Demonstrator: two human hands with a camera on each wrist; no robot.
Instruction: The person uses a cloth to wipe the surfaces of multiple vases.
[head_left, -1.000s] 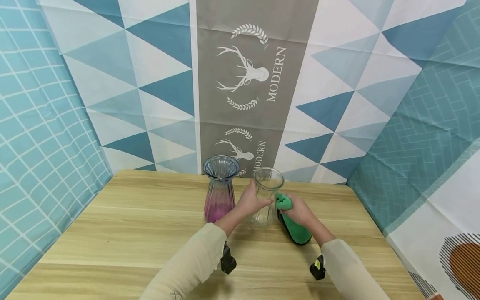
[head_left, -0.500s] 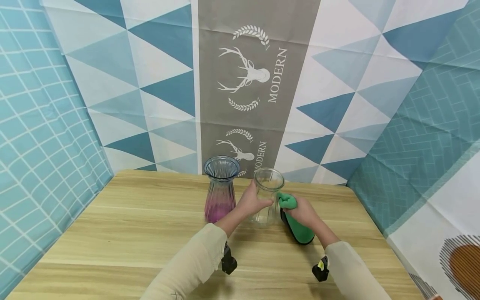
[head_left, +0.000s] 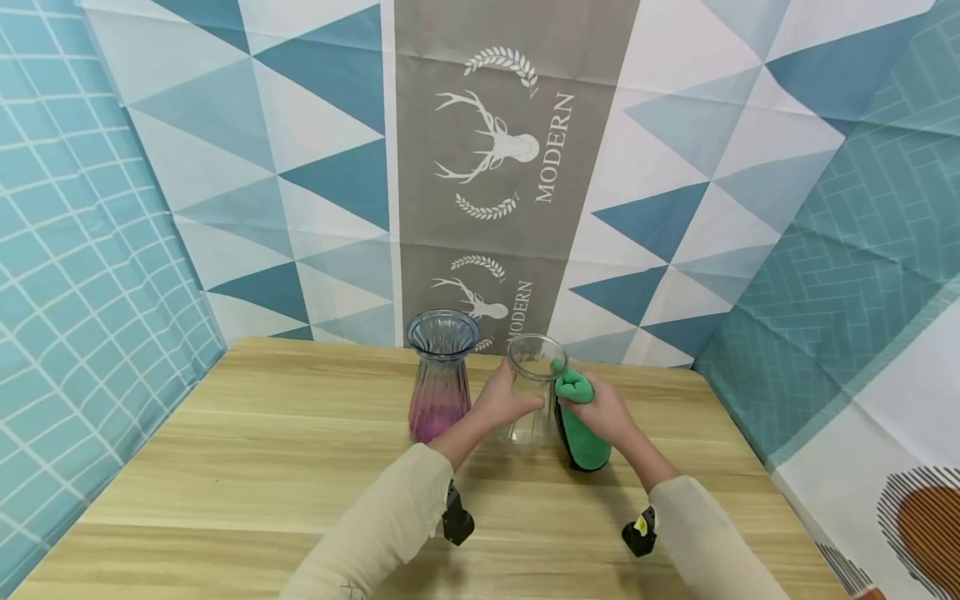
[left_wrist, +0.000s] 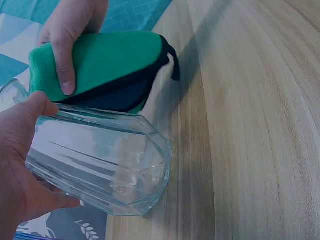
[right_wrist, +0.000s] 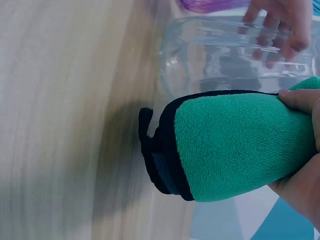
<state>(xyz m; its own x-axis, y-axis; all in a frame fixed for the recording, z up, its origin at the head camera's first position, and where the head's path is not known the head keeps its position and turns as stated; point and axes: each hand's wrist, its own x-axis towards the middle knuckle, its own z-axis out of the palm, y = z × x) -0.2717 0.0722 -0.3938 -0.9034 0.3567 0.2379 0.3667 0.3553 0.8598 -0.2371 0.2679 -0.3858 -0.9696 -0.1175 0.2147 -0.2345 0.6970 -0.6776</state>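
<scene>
A clear glass vase (head_left: 528,421) with a flared rim stands upright on the wooden table. My left hand (head_left: 501,402) grips it around the neck, thumb on the near side. In my right hand (head_left: 606,412) is a green cloth (right_wrist: 235,145) with black edging and a small black loop, folded and bunched at the top. Its lower part hangs down beside the vase's right side, close against the glass in the left wrist view. Through the glass in the right wrist view, the left hand's fingers (right_wrist: 272,30) show behind the vase.
Just left of the clear vase stands a ribbed glass vase (head_left: 441,383), blue at the rim and purple at the base. Behind the wooden table (head_left: 225,467) hangs a patterned wall covering (head_left: 517,167), with blue tiled sheets on both sides.
The right hand first shifts slightly right, then the cloth swings back left and up, its top now overlapping the vase's rim in the head view. The left hand and both vases stay put.
</scene>
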